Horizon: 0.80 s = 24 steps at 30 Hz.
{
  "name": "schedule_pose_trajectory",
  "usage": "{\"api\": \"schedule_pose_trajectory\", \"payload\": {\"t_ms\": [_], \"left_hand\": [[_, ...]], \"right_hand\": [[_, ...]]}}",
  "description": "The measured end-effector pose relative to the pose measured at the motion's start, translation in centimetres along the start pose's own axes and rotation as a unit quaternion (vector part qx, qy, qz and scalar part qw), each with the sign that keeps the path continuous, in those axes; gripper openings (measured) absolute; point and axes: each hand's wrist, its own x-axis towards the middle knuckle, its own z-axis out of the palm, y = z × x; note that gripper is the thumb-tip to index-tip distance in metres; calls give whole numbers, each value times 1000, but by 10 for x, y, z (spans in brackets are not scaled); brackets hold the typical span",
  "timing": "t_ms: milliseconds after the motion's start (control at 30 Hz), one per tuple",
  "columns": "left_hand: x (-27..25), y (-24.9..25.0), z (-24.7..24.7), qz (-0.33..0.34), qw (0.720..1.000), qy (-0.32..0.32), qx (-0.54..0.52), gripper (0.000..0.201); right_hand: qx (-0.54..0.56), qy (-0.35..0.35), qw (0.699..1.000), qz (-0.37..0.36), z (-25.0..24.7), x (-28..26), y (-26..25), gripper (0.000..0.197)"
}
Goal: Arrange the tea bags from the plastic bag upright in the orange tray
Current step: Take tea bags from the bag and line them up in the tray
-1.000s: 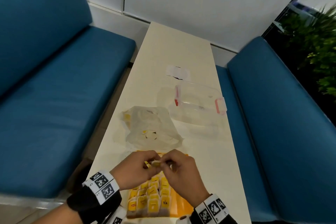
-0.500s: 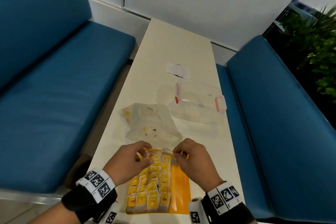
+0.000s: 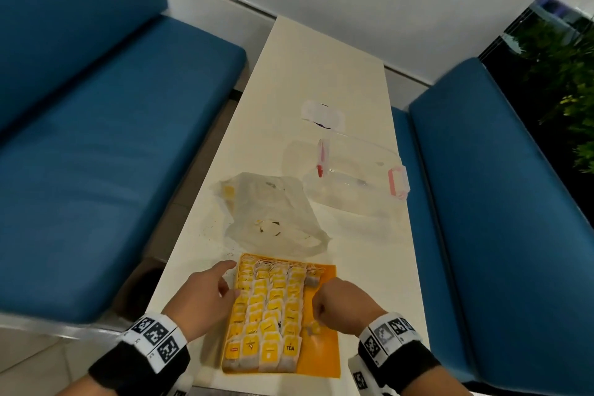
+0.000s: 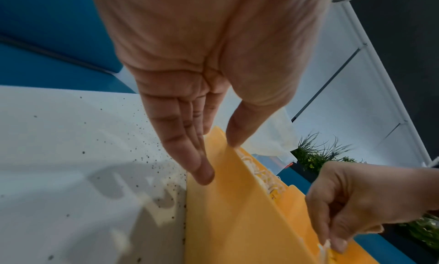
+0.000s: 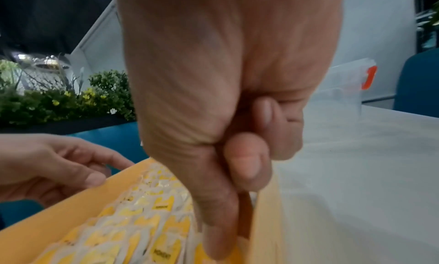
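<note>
Tea bags (image 3: 266,305): soft paper sachets with yellow tags on string, judged very light, limp and easily torn or crushed; best taken by the paper tag or the top edge, pinched between thumb and forefinger, not by the filled body. They are stood in four close rows filling the left and middle of the orange tray (image 3: 321,354), which lies at the near end of the table (image 3: 321,74); the rightmost column is bare except for one bag at its far end. One further tea bag (image 3: 313,328) is held over that bare column by the right hand (image 3: 344,305), fingers curled in a tight pinch on it. The left hand (image 3: 205,296) is kept flat, fingers straight against the tray's left wall, nothing held. The plastic bag (image 3: 273,219) lies just beyond the tray, nearly flat; whether bags remain inside cannot be told. A clear lidded box (image 3: 356,177) stands further off. The head view alone gives the rows and the gap; the left wrist view alone shows the thumb (image 4: 240,134) on the tray's rim and dark specks on the table; the right wrist view alone shows the pinch from below, its fingertips low beside the tray's right wall.
</note>
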Motion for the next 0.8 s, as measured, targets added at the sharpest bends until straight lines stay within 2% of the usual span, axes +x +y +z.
{"api": "schedule_pose_trajectory", "payload": {"t_ms": [133, 267, 433, 633, 700, 800], "left_hand": [[3, 1, 1, 0, 1000, -8, -4, 55], [3, 1, 0, -1, 1000, -15, -9, 55], [4, 0, -1, -4, 1000, -21, -8, 55], [5, 2, -2, -7, 1000, -26, -7, 54], [5, 2, -3, -10, 999, -32, -5, 55], [8, 6, -15, -12, 1000, -8, -8, 61]], "right_hand": [[-84, 28, 996, 24, 0, 19, -7, 16], [-96, 72, 991, 62, -1, 30, -8, 20], [-59, 109, 988, 89, 2, 33, -5, 29], [-49, 121, 983, 132, 1, 30, -6, 24], [-14, 134, 982, 134, -1, 28, -7, 21], [91, 216, 958, 163, -10, 18, -5, 18]]}}
